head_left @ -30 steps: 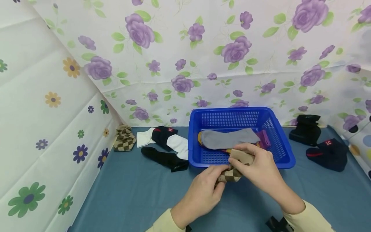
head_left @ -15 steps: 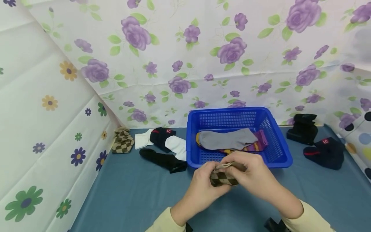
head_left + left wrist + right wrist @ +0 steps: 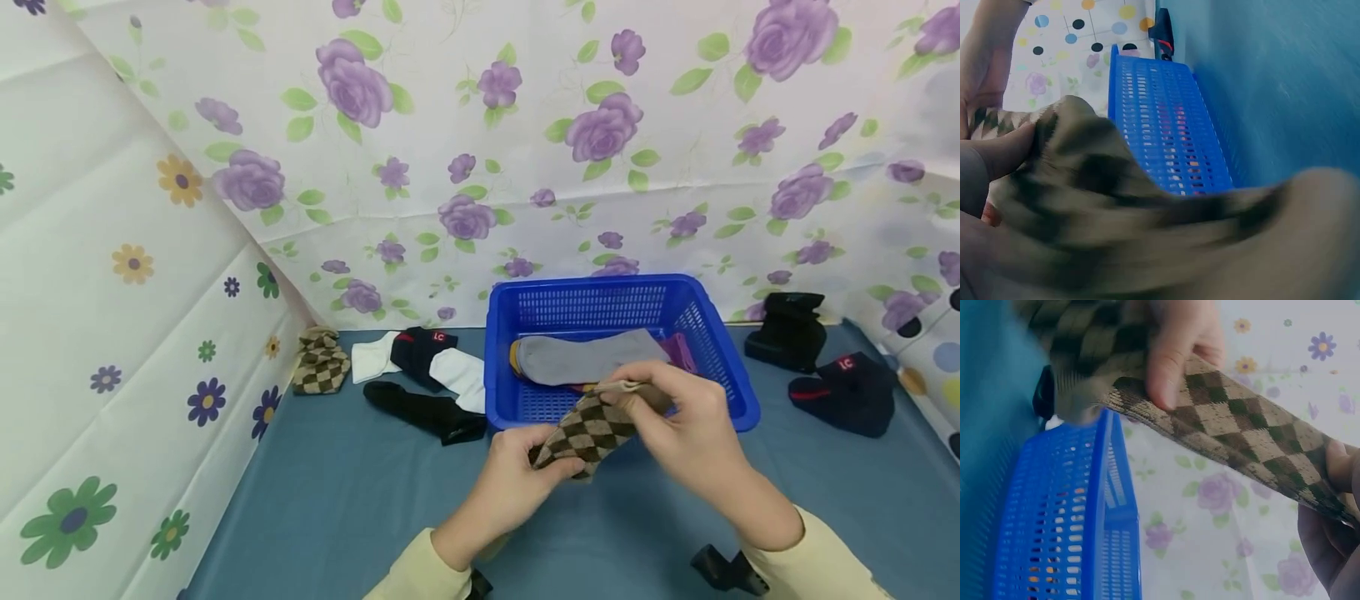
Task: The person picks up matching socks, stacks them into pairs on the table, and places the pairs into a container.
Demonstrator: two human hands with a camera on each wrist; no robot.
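A brown and beige checkered sock (image 3: 592, 433) is stretched between both hands, just in front of the blue basket. My left hand (image 3: 517, 479) pinches its lower left part between thumb and fingers. At the upper right end, my right hand (image 3: 690, 417) grips the cuff. In the left wrist view, a blurred length of the sock (image 3: 1129, 231) hangs past the left hand toward the camera. The right wrist view shows the checkered sock (image 3: 1241, 425) pulled fairly flat, with the left thumb (image 3: 1165, 381) on it.
Behind the hands, the blue basket (image 3: 592, 283) holds a grey sock (image 3: 585, 358) and a purple one (image 3: 681, 354). Left of it lie a checkered sock (image 3: 321, 362), white socks (image 3: 459, 375), a navy sock (image 3: 420, 354) and a black sock (image 3: 423, 412). Black (image 3: 787, 333) and navy socks (image 3: 847, 396) lie right.
The checkered sock was bunched between the hands and is now drawn out longer. My right hand has moved up and right; the left has shifted slightly down and left.
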